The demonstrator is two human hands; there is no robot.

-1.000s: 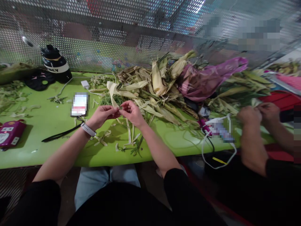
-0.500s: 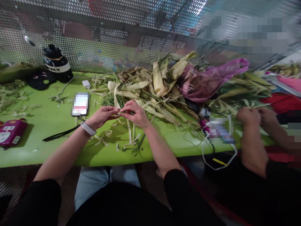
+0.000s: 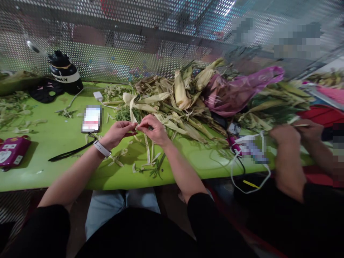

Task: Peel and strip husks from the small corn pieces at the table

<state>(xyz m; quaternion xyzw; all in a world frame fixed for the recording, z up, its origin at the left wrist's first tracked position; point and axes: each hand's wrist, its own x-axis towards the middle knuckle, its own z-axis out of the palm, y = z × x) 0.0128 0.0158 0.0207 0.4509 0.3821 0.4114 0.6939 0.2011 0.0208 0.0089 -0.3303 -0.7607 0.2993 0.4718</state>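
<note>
So, fingers first: the left hand (image 3: 118, 131) and right hand (image 3: 153, 129) are meeting tip to tip, and the fingers (image 3: 140, 126) of both are pinching closed on the near end of one pale husk strip (image 3: 131, 109). They're holding it just above the green bench (image 3: 53, 150), right in front of the big husk pile (image 3: 174, 102).

To me it looks like the strip is getting split or peeled from that end, and the tear is only just starting. I'd say the next move is calling for the two pinches to pull apart evenly along the fibres, so the strip isn't snapping off short.

The strip's long axis is running from the pinch up and away from the person, leaning a bit left. Its far end is curling over toward the mesh wall (image 3: 113, 57).

Small scraps (image 3: 150, 161) are lying on the bench under the wrists, a phone (image 3: 91, 119) is sitting off to the left, and a co-worker's hands (image 3: 286, 135) are working further right.
</note>
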